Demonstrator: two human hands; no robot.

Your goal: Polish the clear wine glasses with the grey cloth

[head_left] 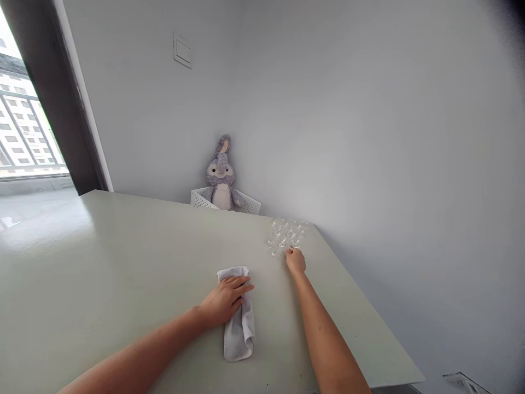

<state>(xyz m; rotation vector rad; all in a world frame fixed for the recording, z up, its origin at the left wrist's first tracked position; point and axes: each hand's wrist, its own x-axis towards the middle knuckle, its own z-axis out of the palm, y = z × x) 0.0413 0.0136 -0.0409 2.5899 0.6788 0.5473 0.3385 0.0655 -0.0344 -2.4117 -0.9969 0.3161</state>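
A folded white cloth [239, 334] lies on the pale green table [123, 257], near its middle front. My left hand [225, 301] rests flat on top of the cloth, fingers spread slightly. Farther back and to the right stands a cluster of several small clear glasses [286, 235]. My right hand [295, 260] reaches out to the nearest glass in that cluster, fingertips at its base; whether the fingers have closed on it is too small to tell.
A grey plush rabbit [221, 178] sits in a white perforated basket [250, 205] behind the table's far edge, against the wall corner. A window [24, 131] is at the left. The table's right edge [369, 312] runs close to the wall.
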